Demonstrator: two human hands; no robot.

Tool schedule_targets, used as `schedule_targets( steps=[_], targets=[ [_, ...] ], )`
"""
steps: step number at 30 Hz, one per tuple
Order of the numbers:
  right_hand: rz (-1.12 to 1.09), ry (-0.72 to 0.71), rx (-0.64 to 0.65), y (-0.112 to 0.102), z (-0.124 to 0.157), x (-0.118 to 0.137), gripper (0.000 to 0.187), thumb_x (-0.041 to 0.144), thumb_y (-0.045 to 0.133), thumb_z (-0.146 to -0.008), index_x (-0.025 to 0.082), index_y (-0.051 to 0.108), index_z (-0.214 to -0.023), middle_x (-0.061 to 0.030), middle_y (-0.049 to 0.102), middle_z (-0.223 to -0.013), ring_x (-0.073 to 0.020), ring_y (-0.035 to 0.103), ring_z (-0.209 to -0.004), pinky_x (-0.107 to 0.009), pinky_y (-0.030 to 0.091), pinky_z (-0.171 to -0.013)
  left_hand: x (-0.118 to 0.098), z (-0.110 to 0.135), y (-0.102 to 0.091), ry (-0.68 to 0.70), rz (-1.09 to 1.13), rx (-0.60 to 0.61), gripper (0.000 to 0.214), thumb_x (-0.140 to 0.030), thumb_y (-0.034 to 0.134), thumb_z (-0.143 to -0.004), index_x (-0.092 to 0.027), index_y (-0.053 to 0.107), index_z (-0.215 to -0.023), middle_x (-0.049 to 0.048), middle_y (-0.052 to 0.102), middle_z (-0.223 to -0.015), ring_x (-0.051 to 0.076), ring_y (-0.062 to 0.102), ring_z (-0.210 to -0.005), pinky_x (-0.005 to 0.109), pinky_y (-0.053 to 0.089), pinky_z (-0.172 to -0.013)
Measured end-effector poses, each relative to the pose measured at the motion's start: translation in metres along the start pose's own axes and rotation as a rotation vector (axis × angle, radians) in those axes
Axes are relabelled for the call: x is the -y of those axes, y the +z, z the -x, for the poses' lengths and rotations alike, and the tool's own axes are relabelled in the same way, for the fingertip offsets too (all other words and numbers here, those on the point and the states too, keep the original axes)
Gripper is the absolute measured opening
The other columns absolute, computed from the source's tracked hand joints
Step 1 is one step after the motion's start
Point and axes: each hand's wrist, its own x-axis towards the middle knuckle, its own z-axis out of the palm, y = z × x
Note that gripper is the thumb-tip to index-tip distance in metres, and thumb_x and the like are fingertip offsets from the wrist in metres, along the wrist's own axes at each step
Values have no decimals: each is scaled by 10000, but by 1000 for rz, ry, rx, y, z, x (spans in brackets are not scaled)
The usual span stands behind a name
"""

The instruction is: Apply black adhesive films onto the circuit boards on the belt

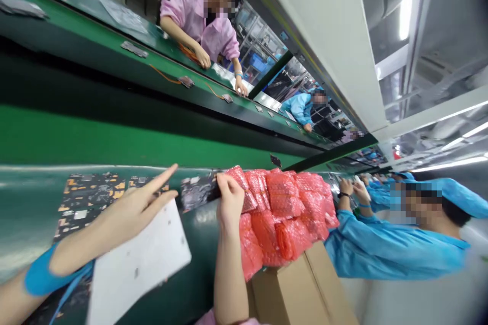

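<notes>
My right hand (231, 200) pinches the right end of a dark circuit board (199, 192), held just above the green work surface. My left hand (143, 205) has its index finger and thumb stretched apart, with its other fingers partly hidden. Beneath that hand and arm lie black circuit board panels (89, 194) with gold and silver parts. A white sheet (141, 261) with small dark specks partly covers the boards by my left forearm. Around my left wrist is a blue band (40, 271) with a cord. Pink bubble-wrap packs (284, 195) are piled beside my right hand.
A cardboard box (305, 284) stands below the packs. The green conveyor (213, 94) beyond carries several small parts, some with orange strips. Across it sits a person in pink (219, 35) and another in blue (299, 106). On the right is a co-worker in blue (392, 244).
</notes>
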Motion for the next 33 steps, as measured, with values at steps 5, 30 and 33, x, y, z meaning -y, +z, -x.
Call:
schedule_targets(
  steps=[5, 30, 33],
  targets=[
    [19, 105, 90, 60, -84, -13, 786, 755, 494, -874, 49, 747, -1110, -187, 779, -1011, -283, 710, -972, -387, 560, -855, -1, -11, -21, -112, 85, -217, 625, -590, 320, -928, -184, 718, -1189, 76, 761, -1154, 274, 709, -1041, 303, 489, -861],
    [236, -808, 353, 32, 35, 76, 415, 133, 623, -954, 299, 657, -1332, -46, 795, -1142, -221, 750, -1044, -380, 561, -946, -20, 31, -53, -14, 582, -106, 470, -547, 597, -857, -187, 556, -1156, 83, 689, -1152, 215, 672, -1037, 276, 571, -848],
    [219, -616, 468, 24, 33, 80, 622, 352, 764, -888, 276, 551, -1468, -99, 708, -1350, -290, 677, -1229, -439, 550, -1028, -15, 34, -54, 40, 724, -5, 508, -442, 646, -886, -212, 417, -1276, 100, 676, -1247, 186, 695, -1061, 238, 589, -839]
  ],
)
